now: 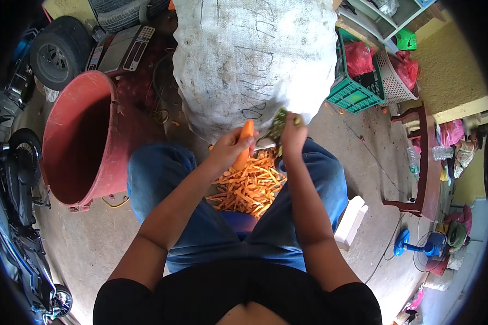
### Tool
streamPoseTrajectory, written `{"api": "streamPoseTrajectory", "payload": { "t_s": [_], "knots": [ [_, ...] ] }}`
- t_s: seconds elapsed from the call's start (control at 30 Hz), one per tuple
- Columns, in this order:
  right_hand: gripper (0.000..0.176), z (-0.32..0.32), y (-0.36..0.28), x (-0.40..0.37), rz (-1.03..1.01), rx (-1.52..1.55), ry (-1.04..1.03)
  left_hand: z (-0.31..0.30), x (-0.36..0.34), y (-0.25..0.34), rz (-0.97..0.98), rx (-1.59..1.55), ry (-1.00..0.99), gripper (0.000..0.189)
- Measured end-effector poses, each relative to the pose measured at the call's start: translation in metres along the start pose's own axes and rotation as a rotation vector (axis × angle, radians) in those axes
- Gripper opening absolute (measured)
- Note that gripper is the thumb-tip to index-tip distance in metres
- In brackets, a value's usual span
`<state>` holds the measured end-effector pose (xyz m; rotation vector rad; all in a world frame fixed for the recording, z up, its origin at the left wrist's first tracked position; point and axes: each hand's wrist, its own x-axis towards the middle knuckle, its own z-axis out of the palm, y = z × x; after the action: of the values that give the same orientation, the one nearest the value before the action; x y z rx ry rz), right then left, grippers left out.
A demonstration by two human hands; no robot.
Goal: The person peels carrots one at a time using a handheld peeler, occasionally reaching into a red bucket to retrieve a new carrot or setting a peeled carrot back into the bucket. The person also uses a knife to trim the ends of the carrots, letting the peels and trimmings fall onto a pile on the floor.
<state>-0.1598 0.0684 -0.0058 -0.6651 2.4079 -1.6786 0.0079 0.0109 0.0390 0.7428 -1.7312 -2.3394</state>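
Observation:
My left hand (226, 149) is wrapped round an orange carrot (247, 130), which it holds upright between my knees. To its right, my right hand (294, 136) grips a flat green speckled tool (277, 125), raised beside the carrot; I cannot tell its exact kind. Below both hands lies a heap of carrot strips (250, 187) between my legs. A bit of blue container (236, 219) shows at the heap's near edge. Right in front stands a large, full white woven sack (249, 59) with dark writing on it.
A big red tub (76, 141) stands at the left, near a small wheel (61, 52) and a weighing scale (119, 49). Green crate (358, 95) and white basket (404, 76) sit at the back right. A white carton (351, 223) lies beside my right knee; a blue fan (417, 246) is farther right.

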Motion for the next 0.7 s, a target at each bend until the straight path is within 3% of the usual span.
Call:
{"api": "streamPoseTrajectory", "payload": {
  "t_s": [0.07,0.17,0.2,0.27,0.3,0.37,0.4,0.47,0.5,0.57,0.63,0.67,0.7],
  "knots": [
    [0.022,0.016,0.008,-0.022,-0.099,-0.168,-0.080,0.001,0.002,-0.001,0.218,-0.258,0.083,0.028],
    [0.016,0.031,0.010,-0.059,0.051,0.065,-0.420,0.000,0.005,-0.007,0.339,-0.306,0.043,0.025],
    [0.016,0.037,0.013,-0.064,0.050,0.069,-0.419,0.000,0.005,-0.006,0.340,-0.303,0.042,0.025],
    [0.015,0.047,0.024,-0.072,0.636,0.949,-0.595,0.000,0.004,-0.007,0.417,-0.165,0.032,0.025],
    [0.016,0.038,0.002,-0.070,0.760,0.993,-0.540,-0.003,0.004,-0.007,0.417,-0.163,0.032,0.025],
    [0.016,0.031,0.002,-0.056,0.758,0.939,-0.499,-0.014,0.004,-0.006,0.654,0.404,0.123,0.024],
    [0.017,0.026,0.003,-0.047,0.759,0.882,-0.460,-0.016,0.003,-0.004,0.655,0.403,0.119,0.024],
    [0.020,0.024,0.020,-0.031,0.566,0.751,-0.383,-0.019,-0.003,0.002,0.387,0.244,0.178,0.027],
    [0.022,0.019,0.019,-0.024,0.478,0.655,-0.354,-0.021,-0.004,0.005,0.387,0.245,0.179,0.027],
    [0.023,0.014,0.014,-0.021,0.390,0.558,-0.324,-0.026,-0.003,0.010,0.255,0.616,0.172,0.032],
    [0.023,0.010,0.006,-0.024,0.131,0.262,-0.237,-0.022,-0.001,0.006,0.231,0.685,0.115,0.033],
    [0.023,0.008,0.000,-0.028,0.132,0.260,-0.238,-0.021,-0.001,0.003,0.205,0.753,0.058,0.034],
    [0.021,0.006,-0.009,-0.034,0.007,0.159,-0.287,-0.020,-0.001,0.002,0.204,0.751,0.059,0.034]
  ]
}}
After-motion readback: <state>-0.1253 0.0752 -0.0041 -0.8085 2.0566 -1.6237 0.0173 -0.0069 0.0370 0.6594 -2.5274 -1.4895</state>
